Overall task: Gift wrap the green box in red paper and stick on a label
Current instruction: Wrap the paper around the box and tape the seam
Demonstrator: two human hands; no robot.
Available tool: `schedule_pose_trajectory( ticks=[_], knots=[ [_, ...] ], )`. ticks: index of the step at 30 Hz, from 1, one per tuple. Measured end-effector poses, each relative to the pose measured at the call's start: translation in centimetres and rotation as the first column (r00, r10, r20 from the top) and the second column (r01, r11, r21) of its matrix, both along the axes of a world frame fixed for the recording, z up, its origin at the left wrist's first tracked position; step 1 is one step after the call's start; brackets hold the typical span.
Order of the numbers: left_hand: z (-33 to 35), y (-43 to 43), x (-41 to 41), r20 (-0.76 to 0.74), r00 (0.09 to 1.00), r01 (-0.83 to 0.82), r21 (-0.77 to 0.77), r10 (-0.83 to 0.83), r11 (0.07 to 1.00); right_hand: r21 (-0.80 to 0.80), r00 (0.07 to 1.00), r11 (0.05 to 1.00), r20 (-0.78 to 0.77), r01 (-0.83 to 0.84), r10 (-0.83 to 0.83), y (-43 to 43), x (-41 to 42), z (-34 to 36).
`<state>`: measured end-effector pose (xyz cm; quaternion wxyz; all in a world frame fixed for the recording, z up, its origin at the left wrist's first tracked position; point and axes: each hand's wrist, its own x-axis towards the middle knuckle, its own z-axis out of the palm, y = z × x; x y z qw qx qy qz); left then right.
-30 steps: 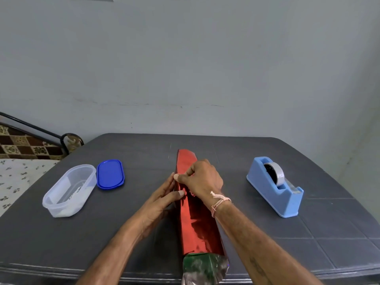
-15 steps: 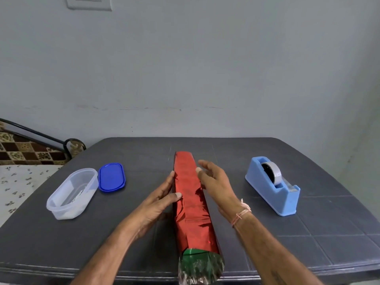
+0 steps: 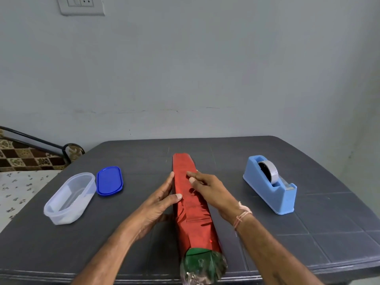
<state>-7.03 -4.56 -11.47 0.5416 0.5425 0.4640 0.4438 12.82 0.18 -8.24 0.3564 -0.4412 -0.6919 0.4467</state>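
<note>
Left hand [image 3: 158, 204] presses flat against paper [image 3: 191, 214]; right hand [image 3: 209, 190] rests relaxed on top. Pin seam taut; fetch tape [image 3: 269, 174] with 1 hand.

clear tub [image 3: 70, 197] beside blue lid [image 3: 109, 181]; tape dispenser [image 3: 269, 188] at right

The left forearm [image 3: 115, 247] and the right forearm [image 3: 267, 247] are bare as far down as the frame shows, with no sleeve on either. The left hand [image 3: 158, 204] and the right hand [image 3: 209, 190] are bare too, with short, pale fingernails [image 3: 178, 196]. The right wrist wears a thin thread band [image 3: 242, 214] of pinkish-orange and off-white strands wound round several times, one small knotted bit standing up
</note>
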Motion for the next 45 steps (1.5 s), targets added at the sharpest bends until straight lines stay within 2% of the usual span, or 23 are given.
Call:
schedule_pose_trajectory(
  ticks=[5,9,14,18,23,28,34,45],
  knots=[
    [0.0,0.9,1.4,0.023,0.999,0.035,-0.016,-0.035,0.999,-0.139,0.991,0.990,-0.134,-0.035,0.017,0.1,2.1,0.8],
    [0.0,2.1,2.8,0.021,0.998,0.064,-0.011,-0.064,0.998,-0.116,0.993,0.993,-0.115,-0.027,0.014,0.3,3.5,0.6],
    [0.3,2.5,3.6,0.007,0.997,0.073,-0.019,-0.073,0.997,-0.054,1.000,0.998,0.000,-0.023,0.023,1.0,4.2,-0.2],
    [0.9,2.3,3.3,-0.037,0.997,0.062,-0.038,-0.064,0.997,-0.011,0.997,0.998,-0.049,-0.055,0.054,1.0,3.3,0.3],
    [1.5,2.3,3.2,-0.065,0.997,0.044,-0.048,-0.047,0.998,-0.007,0.996,0.998,0.070,-0.063,0.064,1.4,2.4,0.9],
    [1.8,2.0,3.6,-0.022,0.999,0.043,-0.020,-0.044,0.999,-0.012,0.998,0.998,0.015,-0.057,0.058,2.2,2.6,-0.2],
    [1.6,0.9,4.1,-0.058,0.995,-0.082,0.068,0.086,0.994,-0.063,0.998,0.998,-0.052,-0.021,0.018,1.8,2.8,-0.2],
    [1.4,-1.8,5.1,-0.029,0.999,-0.043,0.068,0.045,0.997,-0.070,0.996,0.997,-0.085,-0.010,0.004,1.7,2.7,-0.4]
  ],
)
